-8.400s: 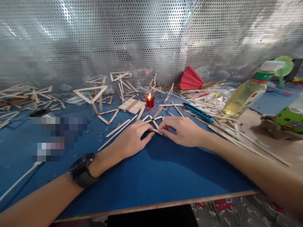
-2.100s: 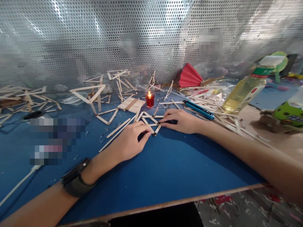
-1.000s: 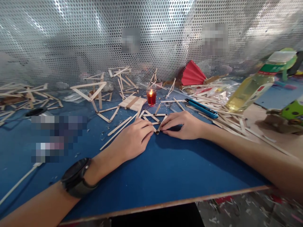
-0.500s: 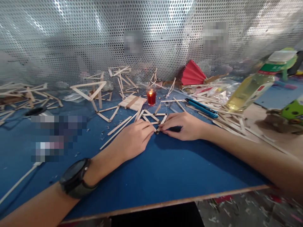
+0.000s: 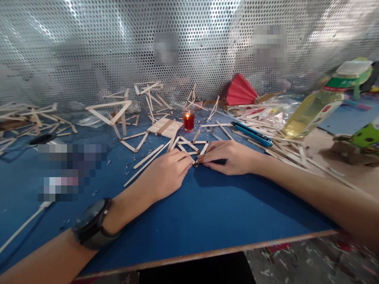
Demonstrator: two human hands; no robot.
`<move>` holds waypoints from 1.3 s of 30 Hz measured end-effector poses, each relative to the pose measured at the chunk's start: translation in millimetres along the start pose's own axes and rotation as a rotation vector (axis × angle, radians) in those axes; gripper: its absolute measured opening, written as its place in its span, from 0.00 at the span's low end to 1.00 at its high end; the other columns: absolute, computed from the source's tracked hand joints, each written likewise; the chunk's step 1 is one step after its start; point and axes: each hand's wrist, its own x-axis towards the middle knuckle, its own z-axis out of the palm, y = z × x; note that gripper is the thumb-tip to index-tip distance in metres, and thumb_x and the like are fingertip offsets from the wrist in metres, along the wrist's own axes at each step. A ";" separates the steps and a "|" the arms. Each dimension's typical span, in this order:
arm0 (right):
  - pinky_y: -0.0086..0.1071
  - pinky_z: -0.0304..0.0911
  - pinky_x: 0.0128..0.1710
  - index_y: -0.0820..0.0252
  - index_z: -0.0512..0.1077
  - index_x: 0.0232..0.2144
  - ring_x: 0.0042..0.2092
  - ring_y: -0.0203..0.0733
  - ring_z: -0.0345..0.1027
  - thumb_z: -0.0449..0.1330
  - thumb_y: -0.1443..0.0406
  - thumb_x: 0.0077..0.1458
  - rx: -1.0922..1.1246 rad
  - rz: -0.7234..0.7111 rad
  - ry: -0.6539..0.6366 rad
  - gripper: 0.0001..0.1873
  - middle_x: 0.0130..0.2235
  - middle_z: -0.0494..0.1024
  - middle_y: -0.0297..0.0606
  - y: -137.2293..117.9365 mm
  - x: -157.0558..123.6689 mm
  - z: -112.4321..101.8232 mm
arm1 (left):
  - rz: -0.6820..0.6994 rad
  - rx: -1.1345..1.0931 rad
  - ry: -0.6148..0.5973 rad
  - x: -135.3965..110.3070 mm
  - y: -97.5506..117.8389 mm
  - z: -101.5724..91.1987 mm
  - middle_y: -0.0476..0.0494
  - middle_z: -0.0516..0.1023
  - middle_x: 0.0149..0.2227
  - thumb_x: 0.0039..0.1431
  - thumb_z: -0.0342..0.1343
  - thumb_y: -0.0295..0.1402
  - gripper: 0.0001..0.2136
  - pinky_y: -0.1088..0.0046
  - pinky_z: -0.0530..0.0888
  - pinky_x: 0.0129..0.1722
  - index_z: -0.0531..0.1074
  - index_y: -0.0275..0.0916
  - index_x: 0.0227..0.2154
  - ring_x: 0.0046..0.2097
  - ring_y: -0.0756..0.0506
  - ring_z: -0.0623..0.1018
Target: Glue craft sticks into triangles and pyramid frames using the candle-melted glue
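Note:
A small frame of wooden craft sticks lies on the blue table between my hands, its sticks joined at dark corners. My left hand, with a black watch on the wrist, is closed on the frame's left side; its fingertips are partly hidden. From the right, my right hand pinches the frame near its front corner. That dark corner joint shows between the two hands. Just behind the frame burns a candle in a red glass.
Bundled sticks lie left of the candle. A blue utility knife rests on loose sticks at the right, near a tilted bottle of yellow liquid. Stick structures stand at the back left, before a perforated metal panel.
Both hands stay on the stick frame in nearly the same pose. The whole view has shifted very slightly; nothing has been let go.

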 end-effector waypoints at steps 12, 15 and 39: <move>0.35 0.72 0.49 0.57 0.82 0.43 0.48 0.42 0.77 0.59 0.70 0.65 0.012 -0.049 -0.002 0.11 0.46 0.85 0.40 0.4 0.8 -0.5 | 0.010 0.021 -0.010 1.3 0.5 -1.8 0.39 0.82 0.45 0.72 0.47 0.25 0.12 0.62 0.76 0.50 0.78 0.34 0.41 0.46 0.42 0.79; 0.36 0.72 0.49 0.58 0.82 0.43 0.48 0.42 0.77 0.59 0.70 0.65 0.001 -0.054 -0.007 0.11 0.45 0.85 0.40 0.1 1.1 -0.4 | 0.010 0.024 -0.013 1.8 0.6 -1.4 0.39 0.82 0.44 0.72 0.47 0.25 0.12 0.63 0.76 0.50 0.78 0.33 0.41 0.46 0.42 0.79; 0.38 0.70 0.55 0.60 0.81 0.41 0.48 0.41 0.79 0.58 0.71 0.65 0.014 -0.117 -0.002 0.11 0.42 0.86 0.41 -2.3 4.2 -1.0 | 0.003 0.044 -0.058 1.9 1.6 -3.5 0.39 0.81 0.45 0.72 0.45 0.25 0.13 0.63 0.75 0.50 0.77 0.35 0.41 0.47 0.42 0.79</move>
